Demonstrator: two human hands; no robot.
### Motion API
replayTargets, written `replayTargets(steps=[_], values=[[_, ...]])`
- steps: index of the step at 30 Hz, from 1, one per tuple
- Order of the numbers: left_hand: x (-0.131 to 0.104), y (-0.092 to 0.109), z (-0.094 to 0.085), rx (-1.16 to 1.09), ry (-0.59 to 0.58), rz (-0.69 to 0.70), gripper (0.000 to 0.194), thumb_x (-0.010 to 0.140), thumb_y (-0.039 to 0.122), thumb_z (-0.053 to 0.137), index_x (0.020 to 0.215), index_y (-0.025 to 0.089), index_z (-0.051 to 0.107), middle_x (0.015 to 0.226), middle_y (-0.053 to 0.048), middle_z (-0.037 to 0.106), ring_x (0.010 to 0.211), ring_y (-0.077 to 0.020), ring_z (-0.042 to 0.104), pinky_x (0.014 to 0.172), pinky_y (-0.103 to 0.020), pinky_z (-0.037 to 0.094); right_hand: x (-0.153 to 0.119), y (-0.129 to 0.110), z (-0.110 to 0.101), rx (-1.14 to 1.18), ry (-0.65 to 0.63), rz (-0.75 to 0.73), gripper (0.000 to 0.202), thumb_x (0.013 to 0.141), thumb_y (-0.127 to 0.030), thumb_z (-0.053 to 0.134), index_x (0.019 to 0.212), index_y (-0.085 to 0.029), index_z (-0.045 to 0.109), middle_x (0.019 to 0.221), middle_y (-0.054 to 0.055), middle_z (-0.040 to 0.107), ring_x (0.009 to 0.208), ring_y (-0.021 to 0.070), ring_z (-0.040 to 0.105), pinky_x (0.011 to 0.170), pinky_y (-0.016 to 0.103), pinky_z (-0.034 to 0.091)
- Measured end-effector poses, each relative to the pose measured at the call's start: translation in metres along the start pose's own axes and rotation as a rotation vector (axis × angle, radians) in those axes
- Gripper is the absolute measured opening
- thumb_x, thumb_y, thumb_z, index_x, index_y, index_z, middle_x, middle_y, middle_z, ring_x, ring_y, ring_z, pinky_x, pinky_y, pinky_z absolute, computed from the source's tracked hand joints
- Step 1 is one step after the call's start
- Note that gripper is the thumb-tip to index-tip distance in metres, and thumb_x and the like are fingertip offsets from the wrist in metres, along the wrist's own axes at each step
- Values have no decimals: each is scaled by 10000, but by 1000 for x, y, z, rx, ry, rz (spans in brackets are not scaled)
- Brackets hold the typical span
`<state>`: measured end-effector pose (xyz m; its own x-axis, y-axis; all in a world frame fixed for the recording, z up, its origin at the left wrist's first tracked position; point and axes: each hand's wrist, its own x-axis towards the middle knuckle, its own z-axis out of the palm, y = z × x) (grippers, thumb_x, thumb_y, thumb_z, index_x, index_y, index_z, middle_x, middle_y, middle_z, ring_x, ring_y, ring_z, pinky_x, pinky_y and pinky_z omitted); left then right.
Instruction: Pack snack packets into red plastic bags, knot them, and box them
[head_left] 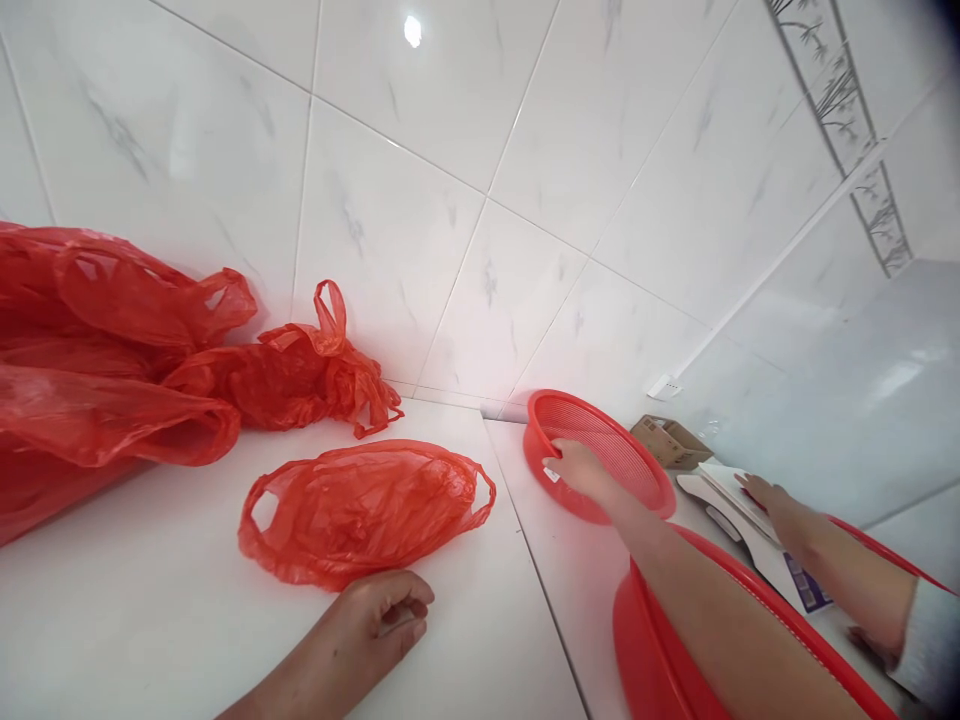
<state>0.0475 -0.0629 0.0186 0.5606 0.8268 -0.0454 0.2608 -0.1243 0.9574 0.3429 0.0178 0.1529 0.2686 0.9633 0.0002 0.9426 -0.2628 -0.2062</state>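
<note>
My left hand (379,625) hovers over or rests on the white table, fingers loosely curled and thumb apart, with nothing visible in it. Just beyond its knuckles lies a red plastic bag (367,510), spread out with its handles at either end. My right hand (577,468) reaches across to the right and grips the near rim of a red plastic basket (600,440) with a ridged or slotted inside. The basket is tilted toward me. A small white tag (552,475) shows below my fingers. My right forearm passes over a larger red basin (645,650).
Red plastic bags (97,350) heap at the left, with a crumpled one (330,385) by the tiled wall. At right, another person's hand (765,495) lies on a white scale (739,520). A cardboard box (667,442) stands behind. A seam (525,540) divides the white surfaces.
</note>
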Motion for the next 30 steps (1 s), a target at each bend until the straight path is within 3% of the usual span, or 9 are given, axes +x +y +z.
replayTargets(steps=[3,6,8,10,14,18,22,26,30], values=[[0,1,-1,5,-5,19,218,812,321,478,934,203,616,880,-17,632,817,-169,569,715,-252,444,-13,-11,14,-6,-52,-94,99,821,-256,520,780,-176,562,719,-3,594,619,130,544,555,244,364],[0,2,-1,-2,-9,37,214,803,317,488,924,194,615,872,-21,631,816,-172,573,716,-255,447,-37,-17,21,-128,-14,-252,99,811,-262,496,774,-187,548,733,13,596,660,151,543,606,262,357],[-1,2,-1,-8,-18,47,217,805,326,489,923,193,613,860,-19,624,805,-170,568,710,-254,446,-53,-17,21,-220,29,-356,118,812,-246,479,860,-185,569,795,40,617,746,183,562,697,298,380],[-1,1,0,-3,-19,52,223,810,339,483,920,193,611,845,-18,615,795,-169,560,701,-254,444,-67,-14,16,-240,25,-410,271,810,-231,479,1065,-190,560,945,73,633,903,218,568,826,346,379],[0,-5,2,16,2,61,234,811,350,477,915,190,613,837,-22,610,786,-172,554,686,-254,438,-103,-1,-3,-193,-38,-394,573,801,-225,484,1363,-257,374,1253,77,537,1157,240,476,979,398,332],[0,-8,3,18,8,59,236,811,357,474,912,194,611,833,-21,606,768,-169,549,665,-248,431,-154,22,-18,-180,-59,-404,524,803,-266,487,1326,-276,462,1368,51,463,1250,256,408,1031,392,333],[-1,-5,3,18,8,53,237,805,365,475,892,195,616,837,-22,608,783,-174,549,674,-249,432,-191,52,-24,-206,-138,-248,534,750,-289,538,1280,-351,516,1407,-5,437,1292,264,382,1052,387,348],[-1,-3,3,34,17,40,252,804,386,476,892,198,618,839,-23,612,784,-175,549,678,-250,433,-199,67,-30,-263,-119,-193,535,779,-329,500,1313,-317,491,1441,0,391,1332,259,329,1080,417,311],[-1,-3,3,44,17,52,261,810,394,472,882,190,618,818,-19,600,752,-165,535,653,-245,425,-181,61,-28,-272,-75,-235,593,794,-330,488,1377,-266,406,1486,31,306,1350,241,296,1079,381,309]])
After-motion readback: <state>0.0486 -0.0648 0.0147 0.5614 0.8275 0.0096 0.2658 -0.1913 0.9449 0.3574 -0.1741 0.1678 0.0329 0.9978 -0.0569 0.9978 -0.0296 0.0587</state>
